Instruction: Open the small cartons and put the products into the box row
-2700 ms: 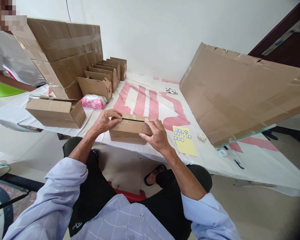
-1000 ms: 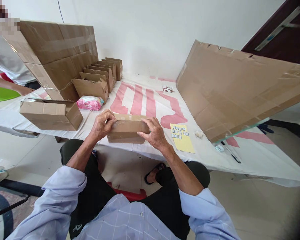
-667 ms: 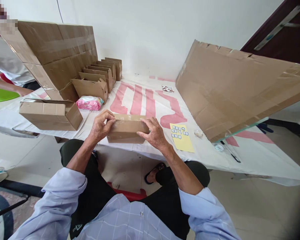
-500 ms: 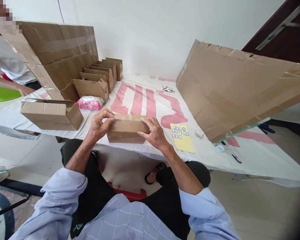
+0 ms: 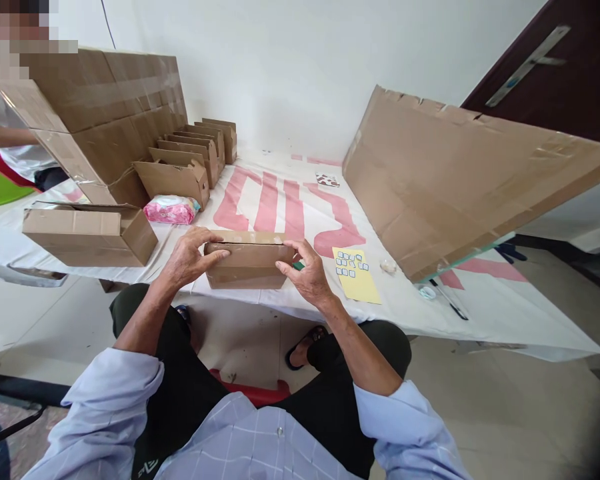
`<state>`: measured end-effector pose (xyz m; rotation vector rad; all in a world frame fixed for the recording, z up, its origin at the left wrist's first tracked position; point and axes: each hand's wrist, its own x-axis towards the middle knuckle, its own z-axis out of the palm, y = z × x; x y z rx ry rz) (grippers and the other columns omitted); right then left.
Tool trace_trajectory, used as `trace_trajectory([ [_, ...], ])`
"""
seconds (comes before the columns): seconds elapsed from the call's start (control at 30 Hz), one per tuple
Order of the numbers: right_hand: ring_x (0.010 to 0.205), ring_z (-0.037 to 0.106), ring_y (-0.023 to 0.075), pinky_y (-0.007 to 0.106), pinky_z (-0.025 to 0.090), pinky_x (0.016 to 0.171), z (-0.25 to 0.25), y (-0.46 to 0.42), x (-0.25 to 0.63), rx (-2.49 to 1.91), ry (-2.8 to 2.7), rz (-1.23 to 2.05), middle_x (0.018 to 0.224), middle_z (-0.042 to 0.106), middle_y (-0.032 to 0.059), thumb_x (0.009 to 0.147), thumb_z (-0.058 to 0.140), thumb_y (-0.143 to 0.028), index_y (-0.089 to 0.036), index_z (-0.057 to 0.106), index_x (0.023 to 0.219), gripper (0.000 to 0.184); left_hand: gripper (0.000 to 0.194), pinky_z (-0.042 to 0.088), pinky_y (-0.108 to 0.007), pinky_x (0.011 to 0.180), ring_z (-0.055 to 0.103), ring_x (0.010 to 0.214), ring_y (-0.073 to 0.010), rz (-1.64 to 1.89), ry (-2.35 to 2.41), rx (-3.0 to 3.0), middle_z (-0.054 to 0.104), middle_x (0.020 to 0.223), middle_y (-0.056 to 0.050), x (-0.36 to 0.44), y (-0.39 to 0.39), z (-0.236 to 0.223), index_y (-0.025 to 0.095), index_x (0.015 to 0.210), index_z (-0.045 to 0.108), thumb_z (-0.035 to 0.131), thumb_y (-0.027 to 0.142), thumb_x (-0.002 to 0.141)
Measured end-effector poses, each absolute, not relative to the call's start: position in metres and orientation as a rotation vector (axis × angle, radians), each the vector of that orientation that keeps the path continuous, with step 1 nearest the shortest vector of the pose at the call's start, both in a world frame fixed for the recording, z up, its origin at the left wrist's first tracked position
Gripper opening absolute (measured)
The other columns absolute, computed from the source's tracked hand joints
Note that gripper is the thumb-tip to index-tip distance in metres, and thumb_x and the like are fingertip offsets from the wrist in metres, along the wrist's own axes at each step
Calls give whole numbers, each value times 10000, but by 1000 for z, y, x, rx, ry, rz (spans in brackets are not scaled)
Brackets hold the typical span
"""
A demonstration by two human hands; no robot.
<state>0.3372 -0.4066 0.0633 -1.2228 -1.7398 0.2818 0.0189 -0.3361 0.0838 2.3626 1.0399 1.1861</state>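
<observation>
A small cardboard box point(image 5: 247, 267) sits at the table's front edge, directly before me. My left hand point(image 5: 193, 257) grips its left end, thumb along the front face and fingers over the top edge. At the right end my right hand point(image 5: 307, 270) holds it the same way, closed on the corner. A thin dark gap runs along the top edge, between the front panel and the top flap. Something small and green shows beside my right thumb, too little of it to name. What is inside the box is hidden.
An open cardboard box point(image 5: 90, 233) and a pink wipes pack point(image 5: 171, 209) lie left. Several open boxes point(image 5: 173, 180) line a large cardboard panel point(image 5: 125, 100). Rightward are a yellow card point(image 5: 357, 283), a tape roll point(image 5: 427, 292), a cutter point(image 5: 449, 300) and another panel point(image 5: 460, 180).
A dark gap has appeared along the box's top edge, where the flap looked closed before. Both hands stay on its ends. The view has shifted slightly; the person at left moved an arm.
</observation>
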Motion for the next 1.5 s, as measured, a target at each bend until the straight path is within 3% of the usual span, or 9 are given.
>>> trace_trajectory([
  [0.13, 875, 664, 208, 365, 593, 778, 66, -408, 337, -1200, -1687, 308, 1138, 759, 57, 919, 742, -300, -260, 735, 1223, 307, 305, 544, -408, 927, 685, 923, -244, 1191, 1008, 2382, 777, 968, -80, 18, -338, 85, 205, 907, 783, 733, 500, 962],
  [0.4, 868, 672, 203, 356, 587, 779, 72, -413, 335, -1146, -1671, 301, 995, 746, 32, 934, 720, -309, -257, 741, 1047, 126, 268, 547, -514, 1166, 727, 1230, -320, 1168, 938, 2329, 829, 1092, -99, 16, -344, 87, 223, 902, 795, 770, 490, 926],
  [0.53, 827, 657, 195, 355, 584, 785, 74, -414, 336, -1177, -1631, 329, 951, 746, 23, 915, 741, -355, -249, 744, 1037, 161, 302, 525, -547, 1227, 711, 1320, -345, 1150, 944, 2301, 838, 1137, -105, 15, -344, 85, 229, 920, 817, 778, 528, 916],
  [0.7, 786, 639, 194, 355, 575, 764, 76, -410, 338, -1249, -1592, 454, 924, 750, 27, 905, 752, -451, -236, 757, 1075, 274, 324, 590, -481, 1110, 758, 1165, -320, 1151, 921, 2308, 838, 1057, -104, 15, -343, 92, 232, 891, 813, 738, 541, 953],
  [0.9, 816, 647, 200, 348, 571, 769, 73, -407, 333, -1256, -1622, 460, 917, 741, 32, 911, 725, -431, -236, 739, 975, 205, 418, 537, -332, 755, 689, 756, -220, 932, 1043, 2493, 778, 828, -80, 33, -327, 120, 205, 791, 774, 576, 470, 1047],
  [1.07, 887, 681, 219, 357, 578, 788, 69, -408, 328, -1265, -1614, 424, 1076, 778, 70, 923, 707, -384, -229, 740, 1071, 217, 180, 518, -299, 737, 722, 796, -223, 571, 1062, 2608, 818, 920, -74, 79, -296, 140, 208, 887, 832, 732, 356, 903],
  [1.2, 955, 706, 241, 372, 589, 820, 63, -408, 326, -1287, -1609, 387, 1182, 788, 100, 940, 693, -371, -222, 735, 1206, 308, 217, 512, -287, 749, 740, 874, -233, 365, 990, 2700, 834, 1065, -101, 123, -280, 150, 193, 1003, 860, 766, 331, 864],
  [1.5, 935, 690, 231, 379, 593, 855, 58, -408, 325, -1260, -1563, 438, 1145, 784, 85, 939, 688, -374, -230, 748, 1196, 301, 188, 461, -281, 688, 714, 780, -207, 299, 881, 2660, 837, 918, -83, 160, -264, 155, 175, 896, 863, 773, 326, 829],
])
